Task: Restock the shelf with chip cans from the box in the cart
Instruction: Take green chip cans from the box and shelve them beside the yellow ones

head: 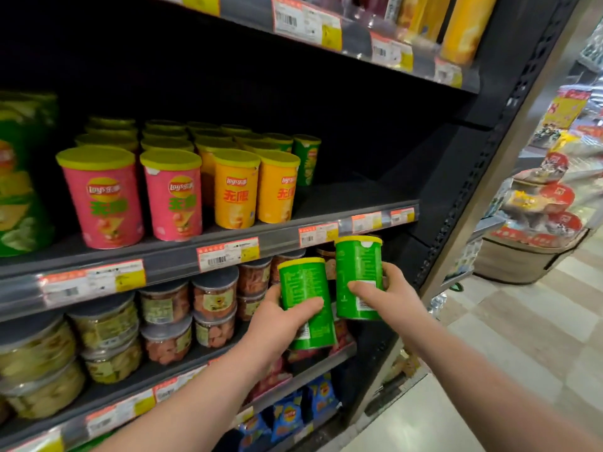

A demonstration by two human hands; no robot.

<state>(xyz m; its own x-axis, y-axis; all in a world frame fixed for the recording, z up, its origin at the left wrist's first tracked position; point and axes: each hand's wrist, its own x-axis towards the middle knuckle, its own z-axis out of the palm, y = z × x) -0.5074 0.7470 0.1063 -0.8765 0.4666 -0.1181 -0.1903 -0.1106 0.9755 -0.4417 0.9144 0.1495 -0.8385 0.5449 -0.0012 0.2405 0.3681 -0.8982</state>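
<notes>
Left hand (pixel 280 324) grips left can (pixel 306 298); right hand (pixel 388 295) grips right can (pixel 359 275). Both cans are green with yellow lids (print too blurred to read), held side by side just below the shelf (pixel 352 197) edge. Fingers cover part of each label.

Both forearms show bare — the left forearm (pixel 195 402) and the right forearm (pixel 483 370) uncovered along all their visible length. The left hand (pixel 277 324) and right hand (pixel 391 298) are bare as well.
</notes>
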